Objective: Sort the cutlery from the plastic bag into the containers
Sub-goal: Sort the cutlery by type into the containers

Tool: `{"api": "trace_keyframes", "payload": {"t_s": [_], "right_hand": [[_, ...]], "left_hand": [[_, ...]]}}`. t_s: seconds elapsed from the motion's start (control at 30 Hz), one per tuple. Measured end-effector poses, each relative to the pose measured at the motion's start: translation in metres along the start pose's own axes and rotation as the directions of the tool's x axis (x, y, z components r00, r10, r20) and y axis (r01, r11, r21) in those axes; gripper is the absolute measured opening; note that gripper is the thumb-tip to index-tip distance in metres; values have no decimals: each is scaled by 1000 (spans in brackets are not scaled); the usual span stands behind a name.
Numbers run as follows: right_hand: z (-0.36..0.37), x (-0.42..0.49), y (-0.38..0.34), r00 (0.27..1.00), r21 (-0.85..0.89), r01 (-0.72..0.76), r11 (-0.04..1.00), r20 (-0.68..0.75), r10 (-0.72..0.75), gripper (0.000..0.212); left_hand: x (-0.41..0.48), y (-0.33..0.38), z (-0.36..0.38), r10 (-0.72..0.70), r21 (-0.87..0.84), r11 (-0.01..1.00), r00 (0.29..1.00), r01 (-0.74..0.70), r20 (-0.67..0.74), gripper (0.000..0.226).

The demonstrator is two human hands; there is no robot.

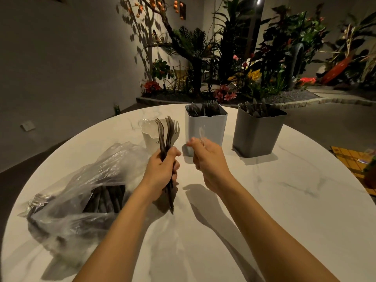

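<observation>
- Marble-white round table (264,200) lies under us; the plastic bag (85,180) slumps near-left, dark pieces showing inside.
- Our left hand (160,171) grips a mixed bundle of dark cutlery (167,135) upright in a closed fist; handles could slide out below.
- Our right hand (209,159), just beside it, pinches a blurred clear utensil (201,133); so thin a hold may drop it short.
- Beyond stand 3 bins: white container (148,137), light grey container (205,129), dark grey container (256,135). A hasty toss could land wrongly.

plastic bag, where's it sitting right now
In the head view the plastic bag lies on the left side of the table, just left of the left hand gripping a bunch of dark cutlery.
</observation>
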State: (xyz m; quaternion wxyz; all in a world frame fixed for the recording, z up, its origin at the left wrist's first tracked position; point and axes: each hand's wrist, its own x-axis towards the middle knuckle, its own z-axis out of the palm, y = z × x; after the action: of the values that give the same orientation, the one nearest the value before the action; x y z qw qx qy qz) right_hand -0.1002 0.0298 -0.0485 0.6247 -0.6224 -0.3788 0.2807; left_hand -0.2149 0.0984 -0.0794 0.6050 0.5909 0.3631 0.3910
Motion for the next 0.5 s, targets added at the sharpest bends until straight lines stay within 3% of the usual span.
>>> {"api": "trace_keyframes", "payload": {"t_s": [0.17, 0.37, 0.5], "right_hand": [[25, 23, -29, 977, -18, 136, 991, 166, -131, 44], [53, 62, -59, 946, -342, 324, 882, 133, -296, 52], [63, 95, -56, 948, -484, 313, 817, 105, -301, 39]], "left_hand": [[9, -1, -16, 109, -133, 984, 990, -120, -87, 29], [17, -9, -27, 79, -164, 981, 986, -103, -145, 31], [20, -13, -27, 55, -182, 979, 982, -89, -179, 33]]}}
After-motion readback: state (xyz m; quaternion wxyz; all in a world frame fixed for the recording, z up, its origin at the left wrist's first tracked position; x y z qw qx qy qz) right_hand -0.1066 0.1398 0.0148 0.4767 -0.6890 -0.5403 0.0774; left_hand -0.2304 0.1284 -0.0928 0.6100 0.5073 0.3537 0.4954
